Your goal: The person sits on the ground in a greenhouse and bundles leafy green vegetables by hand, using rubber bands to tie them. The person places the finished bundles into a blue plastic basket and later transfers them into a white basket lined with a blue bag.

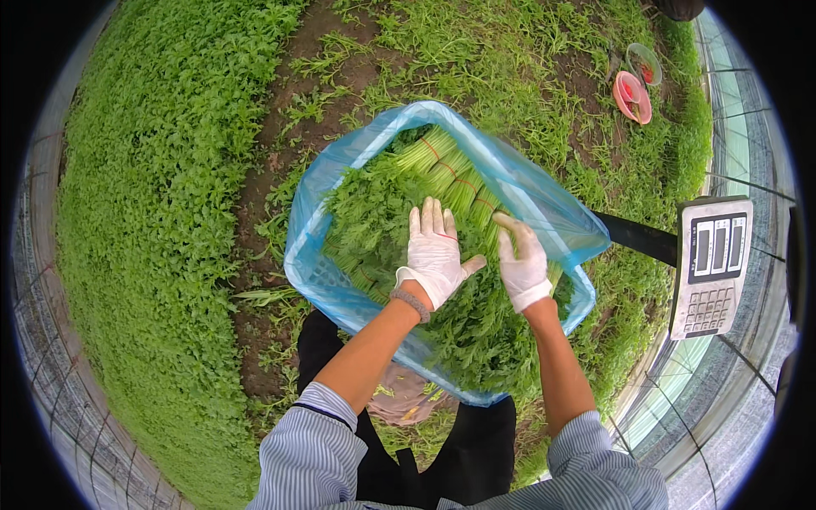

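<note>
A blue plastic bag (312, 185) lines a crate in front of me, its top folded over the rim. Inside lie several bundles of leafy greens (468, 182), their pale stems tied with red bands. My left hand (437, 255), in a thin white glove, rests flat on the leaves with its thumb spread. A thin red band shows at the base of its index finger. Also gloved, my right hand (524, 261) is half curled at the stems by the crate's right side. Its fingertips are at the bundle there, and I see nothing held in it.
A digital scale display (712, 268) with a keypad stands to the right on a black arm (637, 237). Dense greens (159, 210) grow on the left. Farther off at upper right are a pink basin (644, 108) and a clear greenish container (639, 54).
</note>
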Motion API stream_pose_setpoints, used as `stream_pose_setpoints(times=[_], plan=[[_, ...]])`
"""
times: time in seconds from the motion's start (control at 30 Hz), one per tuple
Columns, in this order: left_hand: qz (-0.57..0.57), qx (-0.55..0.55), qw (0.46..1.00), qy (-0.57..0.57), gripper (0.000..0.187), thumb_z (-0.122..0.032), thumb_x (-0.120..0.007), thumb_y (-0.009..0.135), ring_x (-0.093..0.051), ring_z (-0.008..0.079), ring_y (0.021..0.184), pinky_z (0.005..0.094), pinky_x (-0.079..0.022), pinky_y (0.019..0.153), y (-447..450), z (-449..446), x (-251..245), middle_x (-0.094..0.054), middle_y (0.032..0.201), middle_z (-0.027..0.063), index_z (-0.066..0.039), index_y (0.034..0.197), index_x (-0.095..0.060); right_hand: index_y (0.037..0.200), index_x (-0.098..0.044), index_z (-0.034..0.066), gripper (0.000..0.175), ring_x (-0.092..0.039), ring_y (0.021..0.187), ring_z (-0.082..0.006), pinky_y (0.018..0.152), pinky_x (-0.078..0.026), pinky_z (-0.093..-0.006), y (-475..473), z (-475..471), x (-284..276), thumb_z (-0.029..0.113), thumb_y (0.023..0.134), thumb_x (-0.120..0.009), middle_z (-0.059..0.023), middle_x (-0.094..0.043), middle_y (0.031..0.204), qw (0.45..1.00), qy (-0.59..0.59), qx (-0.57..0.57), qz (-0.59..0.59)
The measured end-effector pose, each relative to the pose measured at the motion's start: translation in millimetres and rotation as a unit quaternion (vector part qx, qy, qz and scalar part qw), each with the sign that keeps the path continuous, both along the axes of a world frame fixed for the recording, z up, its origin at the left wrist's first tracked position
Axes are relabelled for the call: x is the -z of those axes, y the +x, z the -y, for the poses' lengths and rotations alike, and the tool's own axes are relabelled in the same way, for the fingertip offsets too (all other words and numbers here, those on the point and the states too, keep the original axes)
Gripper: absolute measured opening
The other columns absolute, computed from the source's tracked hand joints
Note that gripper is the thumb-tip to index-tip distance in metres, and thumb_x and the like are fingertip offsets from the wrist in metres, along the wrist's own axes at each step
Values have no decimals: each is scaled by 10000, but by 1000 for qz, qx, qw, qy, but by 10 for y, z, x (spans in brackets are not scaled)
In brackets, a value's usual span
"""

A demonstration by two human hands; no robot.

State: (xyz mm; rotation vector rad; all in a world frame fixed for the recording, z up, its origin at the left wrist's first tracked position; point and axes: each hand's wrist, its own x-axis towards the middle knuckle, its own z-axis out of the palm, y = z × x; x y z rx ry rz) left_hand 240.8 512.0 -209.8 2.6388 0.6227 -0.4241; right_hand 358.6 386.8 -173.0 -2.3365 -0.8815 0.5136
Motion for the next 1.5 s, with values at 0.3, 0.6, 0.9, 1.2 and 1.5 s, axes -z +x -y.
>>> stream_pose_setpoints(times=[0.3,0.6,0.9,1.2,1.5], plan=[[-153,-33,987,20,1101,-790,-481,829,-311,376,1425,550,-84,1214,242,494,-24,-308,1577,234,41,1527,-299,1222,-641,25,368,-566,1226,-361,1042,-445,-446,396,-1289,638,60,864,-566,-176,-629,1275,875,-218,-415,120],[-171,-55,984,11,1025,-730,-468,881,-324,387,1413,548,-90,1216,250,761,36,-284,1589,238,32,1545,-290,1218,-592,40,437,-577,1166,-320,961,-469,-416,502,-1370,661,39,784,-648,-157,-611,1182,782,-281,-507,231],[-168,-70,983,10,998,-678,-464,918,-374,364,1349,527,-160,1197,227,887,-8,-395,1520,175,55,1553,-232,1155,-629,65,316,-602,1164,-277,998,-455,-398,440,-1444,587,121,847,-666,-124,-643,1159,734,-305,-539,280],[-130,-112,985,-26,1058,-681,-593,836,-341,394,1354,534,-161,1205,181,1024,79,-244,1589,259,48,1538,-286,1092,-656,38,344,-611,1075,-285,878,-484,-396,537,-1513,544,125,764,-710,-143,-637,1103,688,-312,-576,311],[-114,-118,986,-13,1028,-671,-509,898,-401,339,1312,522,-209,1177,132,1092,66,-291,1582,229,66,1551,-216,991,-587,-12,318,-702,802,-365,653,-552,-447,454,-1367,-207,113,735,-728,-175,-674,805,733,-356,-565,131]])
